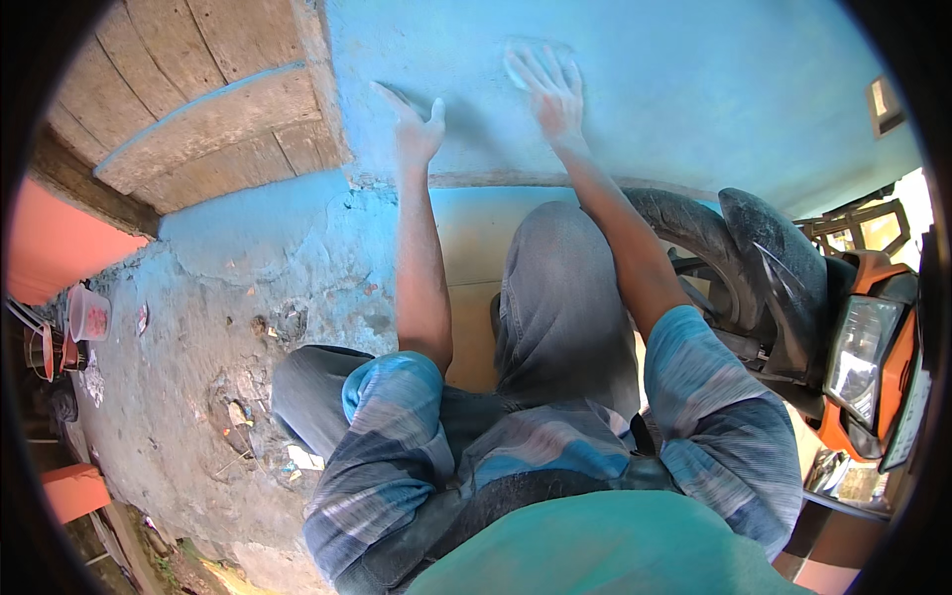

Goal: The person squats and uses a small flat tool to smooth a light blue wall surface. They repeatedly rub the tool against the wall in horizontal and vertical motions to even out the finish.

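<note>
Head view. We locate the smooth, blue-painted wall point(714, 99) across the top; the dark fisheye rim cuts off its upper extent. We find the dust-whitened right hand point(557, 99) laid against it, fingers straight and spread, closed around nothing. A thin, pale-blue patch point(562, 56) shows at those fingertips; the fingers cover most of it, and we cannot tell whether it is a separate sheet. We see the dusty left hand point(420, 137) uncurled and holding nothing visible, thumb apart, near the weathered brown plank door point(198, 99); we cannot confirm wall contact. At right, we note an orange-and-black motorcycle point(793, 288), its front wheel partly hidden by the right arm. At the lower edge, we cannot identify a rounded turquoise surface point(595, 545), which is cut off and hides the lower torso.
</note>
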{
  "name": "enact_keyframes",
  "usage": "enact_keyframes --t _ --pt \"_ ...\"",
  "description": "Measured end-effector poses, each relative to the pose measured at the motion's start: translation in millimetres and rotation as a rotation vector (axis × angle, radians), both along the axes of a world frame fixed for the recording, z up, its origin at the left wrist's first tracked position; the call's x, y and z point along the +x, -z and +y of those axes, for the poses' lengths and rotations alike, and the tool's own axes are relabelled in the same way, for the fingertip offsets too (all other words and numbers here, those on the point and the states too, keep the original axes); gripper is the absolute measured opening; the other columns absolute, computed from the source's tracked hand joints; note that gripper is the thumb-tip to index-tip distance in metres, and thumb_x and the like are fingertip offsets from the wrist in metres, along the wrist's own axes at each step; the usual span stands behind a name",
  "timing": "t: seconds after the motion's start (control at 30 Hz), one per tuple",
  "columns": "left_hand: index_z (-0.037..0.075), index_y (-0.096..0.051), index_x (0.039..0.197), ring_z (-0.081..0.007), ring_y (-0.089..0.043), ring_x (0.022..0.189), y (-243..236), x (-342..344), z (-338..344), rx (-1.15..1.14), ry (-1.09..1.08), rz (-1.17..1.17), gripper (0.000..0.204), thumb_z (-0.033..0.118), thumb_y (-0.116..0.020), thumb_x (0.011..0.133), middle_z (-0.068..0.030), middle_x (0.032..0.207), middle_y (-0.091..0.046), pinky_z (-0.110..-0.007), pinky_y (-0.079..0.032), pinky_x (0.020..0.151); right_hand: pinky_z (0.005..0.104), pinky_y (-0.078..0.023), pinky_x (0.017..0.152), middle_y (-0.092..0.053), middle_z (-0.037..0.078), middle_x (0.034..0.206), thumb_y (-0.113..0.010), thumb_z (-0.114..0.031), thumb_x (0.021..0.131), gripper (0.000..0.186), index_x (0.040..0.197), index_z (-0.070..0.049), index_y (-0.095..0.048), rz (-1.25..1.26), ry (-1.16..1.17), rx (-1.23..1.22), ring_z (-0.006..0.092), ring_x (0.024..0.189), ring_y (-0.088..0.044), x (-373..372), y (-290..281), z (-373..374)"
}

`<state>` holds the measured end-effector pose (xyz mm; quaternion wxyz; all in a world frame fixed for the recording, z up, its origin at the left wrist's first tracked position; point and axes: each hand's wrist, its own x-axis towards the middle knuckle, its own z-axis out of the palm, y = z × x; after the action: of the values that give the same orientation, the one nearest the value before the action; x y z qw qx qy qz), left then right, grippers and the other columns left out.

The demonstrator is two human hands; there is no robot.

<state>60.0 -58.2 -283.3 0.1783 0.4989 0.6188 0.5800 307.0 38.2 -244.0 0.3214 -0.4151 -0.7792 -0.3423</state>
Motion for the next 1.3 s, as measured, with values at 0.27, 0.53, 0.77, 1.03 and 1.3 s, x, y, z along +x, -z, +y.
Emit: enact_keyframes --t 0.27,0.53,0.77,1.03,1.3 --pt "0.006 0.026 0.167 -0.0526 -0.034 0.156 8 2 -8 -0.006 -0.019 0.045 0.124 0.034 -0.073 0.097 -0.0436 0.167 -0.026 -0.051 -0.032 0.128 0.0554 -0.027 0.128 -0.048 -0.002 0.169 -0.060 -0.003 0.098 0.071 0.164 -0.027 -0.050 0.156 -0.112 -0.044 0.0298 0.154 -0.047 -3 9 -6" --pt "0.007 0.028 0.166 -0.0544 -0.035 0.155 14 1 3 0.054 0.007 0.024 0.124 0.033 -0.072 0.098 -0.0427 0.168 -0.026 -0.051 -0.033 0.128 0.0573 -0.028 0.127 -0.048 -0.001 0.169 -0.062 -0.006 0.098 0.069 0.164 -0.024 -0.050 0.045 -0.144 -0.059 0.0313 0.155 -0.045 -9 3 -5" --pt "0.007 0.026 0.167 -0.0528 -0.036 0.154 25 -4 15 0.095 0.013 0.015 0.123 0.034 -0.072 0.098 -0.0401 0.169 -0.027 -0.052 -0.033 0.127 0.0565 -0.029 0.128 -0.049 -0.003 0.168 -0.059 -0.005 0.098 0.068 0.162 -0.026 -0.052 0.329 -0.052 0.086 0.0255 0.156 -0.044 -2 -14 5" --pt "0.005 0.021 0.169 -0.0537 -0.039 0.152 39 -11 23 0.085 -0.104 0.118 0.121 0.039 -0.071 0.098 -0.0395 0.167 -0.032 -0.053 -0.034 0.127 0.0556 -0.028 0.128 -0.049 -0.001 0.168 -0.059 -0.004 0.099 0.072 0.165 -0.028 -0.047 0.404 0.037 0.087 0.0262 0.157 -0.043 -11 -27 -5" --pt "0.005 0.023 0.168 -0.0541 -0.040 0.152 31 -9 21 0.064 -0.096 0.105 0.122 0.037 -0.072 0.098 -0.0423 0.164 -0.035 -0.052 -0.033 0.127 0.0567 -0.028 0.129 -0.047 -0.004 0.170 -0.059 -0.004 0.099 0.074 0.167 -0.030 -0.043 0.314 0.100 0.082 0.0268 0.157 -0.042 -8 -30 2"
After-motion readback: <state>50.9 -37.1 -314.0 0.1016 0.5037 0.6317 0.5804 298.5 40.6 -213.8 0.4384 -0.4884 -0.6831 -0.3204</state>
